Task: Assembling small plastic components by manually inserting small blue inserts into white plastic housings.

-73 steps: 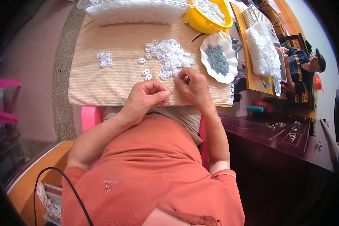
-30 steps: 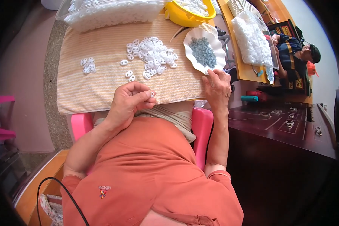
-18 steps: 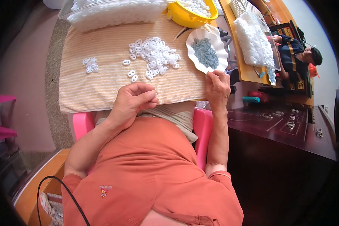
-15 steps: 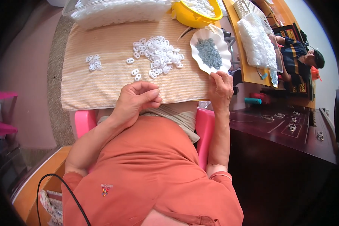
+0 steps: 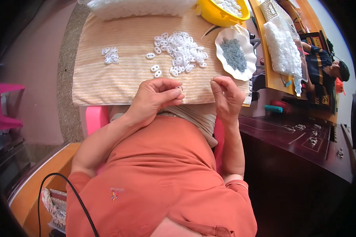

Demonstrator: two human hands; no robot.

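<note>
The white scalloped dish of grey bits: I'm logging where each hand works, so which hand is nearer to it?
Right. The right hand is just below the white dish, near its lower rim. The left hand is farther to the left, below the pile of white rings.

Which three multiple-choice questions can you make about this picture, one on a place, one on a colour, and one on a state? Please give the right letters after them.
1. Where does the white scalloped dish of small grey pieces lie?
A. right of the big pile of white rings
B. left of it
C. on the floor

2. What colour is the bowl at the top edge?
A. blue
B. yellow
C. black

3. How is the left hand?
A. flat and open
B. fingers pinched on a small piece
C. out of view

Answers: 1 A, the dish sits on the cloth's right end. 2 B, its rim is bright yellow. 3 B, thumb and fingers close together at a tiny piece.
</note>
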